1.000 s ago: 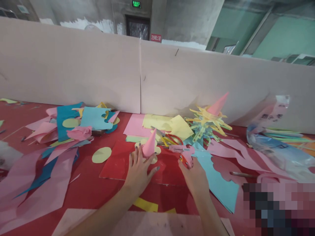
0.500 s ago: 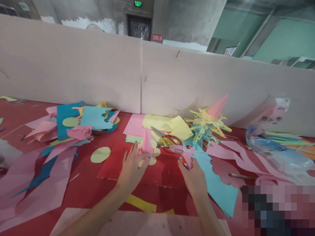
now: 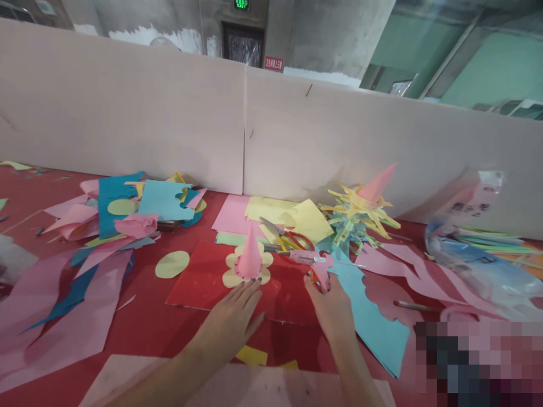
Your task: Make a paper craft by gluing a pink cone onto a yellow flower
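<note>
A pink paper cone (image 3: 249, 254) stands upright on a pale yellow flower-shaped paper (image 3: 229, 278), which lies on a red board (image 3: 190, 282). My left hand (image 3: 229, 316) is open, its fingers stretched out flat with the tips at the front edge of the flower and cone base. To the right, my right hand (image 3: 335, 305) has its fingers wrapped round the handle of a pink glue gun (image 3: 311, 258), whose nozzle points left. Scissors (image 3: 297, 238) with orange handles lie just behind the glue gun.
Yellow sheets (image 3: 271, 210) lie behind the scissors. Blue sheets (image 3: 373, 316) and pink scraps lie to the right. Another fringed paper piece with a pink cone (image 3: 376, 186) stands at the back. Paper scraps and a yellow oval (image 3: 172, 264) are on the left. A pale partition (image 3: 169, 113) rises behind.
My left hand has let go of the cone and drawn back toward me, its fingers now flat in front of it. The right hand and glue gun have stayed almost still.
</note>
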Demonstrator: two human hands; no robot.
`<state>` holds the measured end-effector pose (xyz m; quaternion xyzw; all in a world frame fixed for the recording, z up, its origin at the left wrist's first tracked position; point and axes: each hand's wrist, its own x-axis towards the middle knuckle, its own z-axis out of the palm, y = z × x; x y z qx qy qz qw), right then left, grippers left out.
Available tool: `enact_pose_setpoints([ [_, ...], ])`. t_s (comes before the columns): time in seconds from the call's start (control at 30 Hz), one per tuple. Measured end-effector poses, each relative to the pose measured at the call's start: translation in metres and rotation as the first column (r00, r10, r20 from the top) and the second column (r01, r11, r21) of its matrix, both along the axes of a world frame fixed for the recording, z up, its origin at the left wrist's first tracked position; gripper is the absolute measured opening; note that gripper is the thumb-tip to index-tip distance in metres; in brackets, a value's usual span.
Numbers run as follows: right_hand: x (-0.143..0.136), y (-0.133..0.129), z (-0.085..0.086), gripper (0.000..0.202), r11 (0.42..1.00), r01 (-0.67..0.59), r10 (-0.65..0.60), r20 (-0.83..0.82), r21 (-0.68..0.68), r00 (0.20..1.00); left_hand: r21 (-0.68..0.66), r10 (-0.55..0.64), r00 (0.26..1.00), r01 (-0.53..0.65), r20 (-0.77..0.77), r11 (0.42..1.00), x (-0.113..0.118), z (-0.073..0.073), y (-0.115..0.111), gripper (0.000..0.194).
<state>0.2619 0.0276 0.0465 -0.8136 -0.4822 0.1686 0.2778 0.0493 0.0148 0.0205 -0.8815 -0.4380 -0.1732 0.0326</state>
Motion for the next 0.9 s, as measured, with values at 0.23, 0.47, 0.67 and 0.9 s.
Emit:
enact_pose_setpoints([
  [0.23,-0.001,0.000,0.001,0.040,1.000,-0.008,0.008,-0.015,-0.012,1.000,-0.128,0.061,0.998,-0.058,0.024,0.990,0.001,-0.003,0.005,0.039],
  [0.47,0.000,0.001,0.000,0.040,1.000,-0.018,0.017,-0.028,-0.016,0.999,-0.255,0.120,0.963,-0.057,0.241,0.965,-0.009,0.009,0.011,0.029],
  [0.67,0.000,0.003,-0.002,0.040,0.999,0.009,-0.010,-0.003,-0.047,1.000,-0.044,0.226,0.768,-0.250,0.599,0.967,-0.026,0.065,0.037,0.014],
  [0.9,0.002,0.004,-0.003,0.038,1.000,0.008,-0.008,-0.009,-0.022,1.000,-0.250,0.192,0.669,-0.010,0.718,0.968,-0.021,0.111,0.078,0.031],
])
